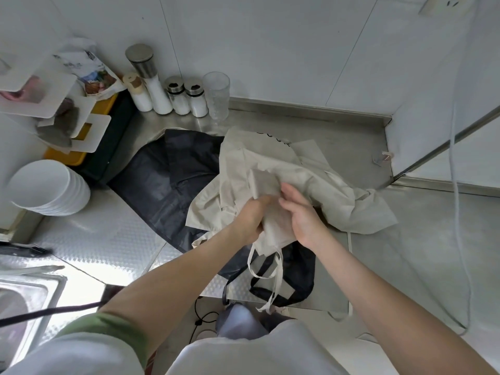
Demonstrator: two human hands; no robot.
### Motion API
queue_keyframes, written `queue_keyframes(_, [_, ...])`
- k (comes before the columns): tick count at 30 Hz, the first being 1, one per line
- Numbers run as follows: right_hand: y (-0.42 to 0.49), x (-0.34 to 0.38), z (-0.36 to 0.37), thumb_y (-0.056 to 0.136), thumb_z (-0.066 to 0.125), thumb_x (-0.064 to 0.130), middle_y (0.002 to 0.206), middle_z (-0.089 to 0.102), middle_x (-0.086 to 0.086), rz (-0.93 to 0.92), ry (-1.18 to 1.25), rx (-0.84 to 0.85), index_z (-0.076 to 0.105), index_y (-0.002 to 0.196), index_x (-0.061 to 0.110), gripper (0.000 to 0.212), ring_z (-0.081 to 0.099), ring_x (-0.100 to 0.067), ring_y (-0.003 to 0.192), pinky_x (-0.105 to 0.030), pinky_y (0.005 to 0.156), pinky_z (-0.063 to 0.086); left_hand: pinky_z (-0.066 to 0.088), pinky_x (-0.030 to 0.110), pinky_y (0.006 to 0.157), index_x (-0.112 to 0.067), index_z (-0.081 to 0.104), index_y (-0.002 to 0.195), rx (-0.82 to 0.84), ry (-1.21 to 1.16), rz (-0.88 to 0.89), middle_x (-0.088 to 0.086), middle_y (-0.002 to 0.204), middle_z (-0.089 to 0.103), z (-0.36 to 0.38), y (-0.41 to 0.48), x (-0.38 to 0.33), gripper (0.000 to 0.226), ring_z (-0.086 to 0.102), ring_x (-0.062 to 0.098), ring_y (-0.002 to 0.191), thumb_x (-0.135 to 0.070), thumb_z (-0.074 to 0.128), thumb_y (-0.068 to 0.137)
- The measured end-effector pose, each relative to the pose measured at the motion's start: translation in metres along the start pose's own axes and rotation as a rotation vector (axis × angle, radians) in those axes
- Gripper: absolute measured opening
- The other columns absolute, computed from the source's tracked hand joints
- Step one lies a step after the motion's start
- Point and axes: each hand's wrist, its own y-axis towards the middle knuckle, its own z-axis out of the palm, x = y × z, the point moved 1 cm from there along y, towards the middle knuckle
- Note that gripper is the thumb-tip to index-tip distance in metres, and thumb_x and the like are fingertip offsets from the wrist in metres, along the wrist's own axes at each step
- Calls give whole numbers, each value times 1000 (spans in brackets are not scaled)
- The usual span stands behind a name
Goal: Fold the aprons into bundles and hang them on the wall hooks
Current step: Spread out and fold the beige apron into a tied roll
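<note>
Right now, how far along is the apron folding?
Done: nothing; no finished bundle shows. In hand: the left hand and right hand grip the crumpled beige apron over the counter. To do: finish its bundle, fold the black apron lying beneath, hang both; no hooks in view.

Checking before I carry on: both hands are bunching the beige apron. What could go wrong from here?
The straps dangle loose below the left hand and right hand, off the counter edge; they could snag or knot. The beige apron lies over the black apron, so lifting might drag that along. Its far edge lies close to the glass; a tug might tip it.
</note>
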Motion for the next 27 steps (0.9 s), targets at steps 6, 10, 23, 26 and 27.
queue_keyframes(6, [-2,8,-7,89,63,36,101,74,-4,226,-48,-35,69,108,14,30,69,-20,93,-33,84,54,56,30,68,-6,64,108,60,-126,-27,8,94,75,-5,-10,-11,21,73,20,82,-21,59,94])
queue_keyframes(10, [0,21,-1,90,63,31,95,75,-3,184,42,22,68,105,15,22,71,-17,87,-33,77,55,57,44,83,-2,60,118,-4,-159,-3,15,107,72,-2,-9,-18,39,70,30,95,-28,67,90])
queue_keyframes(23, [-11,54,-4,91,48,12,99,73,-7,19,237,167,62,114,8,27,71,-21,89,-34,73,59,54,33,91,-16,58,120,-62,412,310,-3,112,69,-4,2,-49,61,67,14,100,-54,74,75])
queue_keyframes(26, [-9,60,-4,91,52,25,102,73,-8,2,191,160,65,109,10,27,71,-20,91,-34,78,58,56,32,87,-16,63,115,19,469,368,-2,108,71,-5,0,-55,43,69,16,97,-41,73,82])
queue_keyframes(27, [-9,62,-3,88,55,29,104,73,-8,0,169,144,65,109,12,29,70,-21,94,-36,82,57,56,30,85,-17,63,111,69,463,366,-2,106,71,-5,-3,-57,35,69,16,96,-36,72,84])
